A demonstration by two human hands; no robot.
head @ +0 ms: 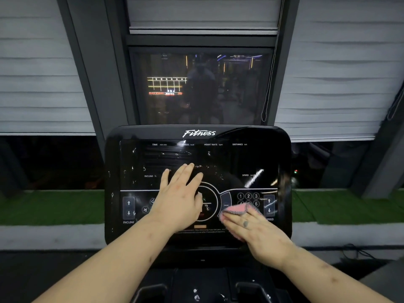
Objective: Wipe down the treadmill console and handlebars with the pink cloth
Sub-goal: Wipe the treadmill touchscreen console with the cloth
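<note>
The black glossy treadmill console [240,158] fills the middle of the head view, with white labels and a number pad at the lower right. My left hand [179,200] lies flat on its centre, fingers straight and spread over the round dial. My right hand [253,230] presses the pink cloth [237,209] against the panel just below the number pad, fingers straight on top of it. Most of the cloth is hidden under that hand. Wet streaks and droplets show on the upper screen. The handlebars are out of view.
Below the console a dark tray with two cup holders [150,290] and some droplets sits near the bottom edge. Behind the console stands a dark window [201,88] between grey blinds [39,79]. A green strip of turf [50,206] runs along the wall.
</note>
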